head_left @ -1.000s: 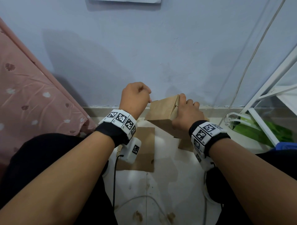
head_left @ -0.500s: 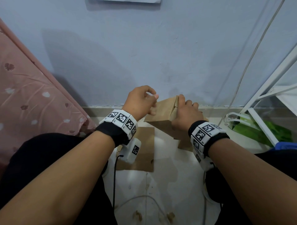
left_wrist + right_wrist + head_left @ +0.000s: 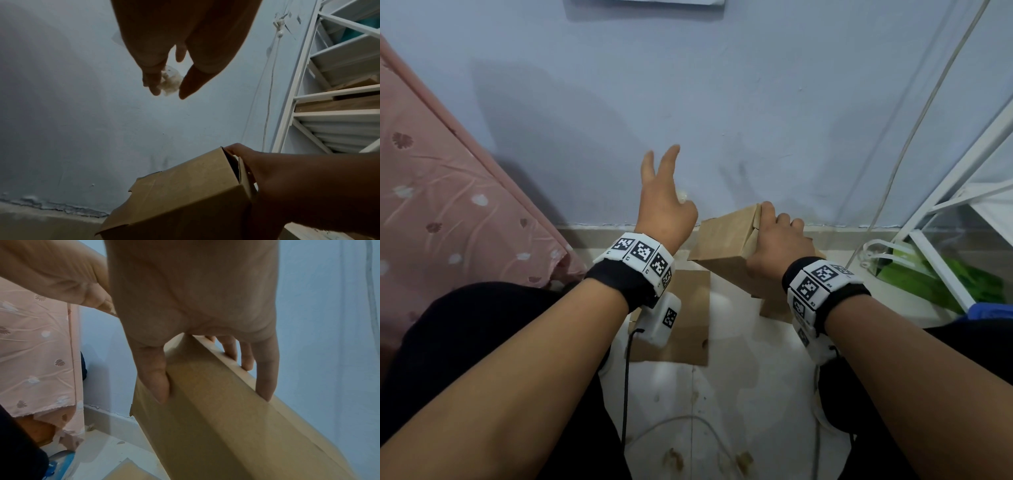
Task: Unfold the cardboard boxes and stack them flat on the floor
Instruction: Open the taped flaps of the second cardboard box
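**Left hand lifts off the box with a wad of peeled tape**

The cardboard box [image 3: 726, 246] is held tilted above the floor, near the wall, over a flattened cardboard sheet [image 3: 685, 322] that already lies on the tiles. The right hand [image 3: 774, 246] grasps its upper right end, thumb on one face and fingers curled over the edge of the other.

Half a second ago the left hand [image 3: 664, 209] was at the box's near corner, fingers bunched there. Now it is raised clear of the box, two fingers pointing up toward the wall. Judging by this, a strip of tape has come off and the box is likely free to be opened out; it remains folded, so the flattening is not yet done.

The left wrist view shows what the head view barely does: a crumpled translucent wad [image 3: 169, 82], probably tape, pinched between thumb and fingertips. It also shows the box's end flaps slightly gaping beside the right hand. The right wrist view adds the right thumb [image 3: 158, 379] pressed flat on the side panel, and the pink patterned cloth [image 3: 37, 353] hanging on the left.
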Demonstrator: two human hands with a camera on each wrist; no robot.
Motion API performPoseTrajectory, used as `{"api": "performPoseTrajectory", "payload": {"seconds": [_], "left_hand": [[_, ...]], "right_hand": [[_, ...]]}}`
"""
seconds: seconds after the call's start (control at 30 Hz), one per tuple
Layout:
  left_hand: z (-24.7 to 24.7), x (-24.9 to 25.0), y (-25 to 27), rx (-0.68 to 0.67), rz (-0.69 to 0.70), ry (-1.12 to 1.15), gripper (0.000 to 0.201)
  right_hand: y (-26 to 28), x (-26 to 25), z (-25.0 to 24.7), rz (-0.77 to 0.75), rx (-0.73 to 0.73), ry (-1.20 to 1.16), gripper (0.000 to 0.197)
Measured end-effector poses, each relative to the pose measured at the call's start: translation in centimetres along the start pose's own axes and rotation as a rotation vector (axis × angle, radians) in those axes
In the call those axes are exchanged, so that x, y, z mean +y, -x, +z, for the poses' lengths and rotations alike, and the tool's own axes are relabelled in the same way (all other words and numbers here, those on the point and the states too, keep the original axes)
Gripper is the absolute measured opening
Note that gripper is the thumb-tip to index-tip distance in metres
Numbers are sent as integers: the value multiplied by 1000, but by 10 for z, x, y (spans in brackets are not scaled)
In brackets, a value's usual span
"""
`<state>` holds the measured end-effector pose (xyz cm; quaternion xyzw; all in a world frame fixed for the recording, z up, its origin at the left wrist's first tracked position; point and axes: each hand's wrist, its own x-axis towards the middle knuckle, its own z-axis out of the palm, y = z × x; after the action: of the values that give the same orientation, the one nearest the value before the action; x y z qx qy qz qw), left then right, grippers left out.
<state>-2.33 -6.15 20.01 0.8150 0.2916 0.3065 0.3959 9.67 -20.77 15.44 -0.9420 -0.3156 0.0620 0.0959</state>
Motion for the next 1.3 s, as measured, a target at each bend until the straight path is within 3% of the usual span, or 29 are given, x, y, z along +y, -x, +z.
{"api": "performPoseTrajectory", "payload": {"seconds": [0.07,0.13,0.23,0.5,0.83,0.87,0.9,1.0,1.03,1.07,1.13,1.2,1.3], "left_hand": [[-1,2,0,15,25,16,66],[-2,5,1,12,-45,73,42],[-3,7,2,52,-121,121,24],[-3,9,-1,102,-115,39,74],[-3,13,1,127,-41,-23,59],[-4,13,1,97,-39,-68,57],[-4,11,1,-18,-111,-123,58],[-6,3,12,-755,-639,-384,76],[-5,0,18,-937,-683,-531,73],[-4,-3,21,-1014,-631,-654,64],[1,-3,25,-994,-468,-698,36],[7,-5,22,-934,-416,-566,13],[8,-13,17,-880,-353,-538,31]], "right_hand": [[0,0,1,2,4,0,92],[0,1,2,0,3,-4,91],[-1,1,1,7,-11,0,93],[0,-1,0,16,-32,15,94],[0,0,0,18,-42,11,96],[0,0,0,17,-41,11,95],[0,0,0,13,-38,12,94],[1,0,0,2,-36,4,88],[1,1,0,4,-41,3,88],[1,1,0,4,-48,3,88],[1,1,-1,-2,-59,6,89],[2,1,-1,-2,-62,7,88],[2,0,1,-9,-65,9,86]]}}
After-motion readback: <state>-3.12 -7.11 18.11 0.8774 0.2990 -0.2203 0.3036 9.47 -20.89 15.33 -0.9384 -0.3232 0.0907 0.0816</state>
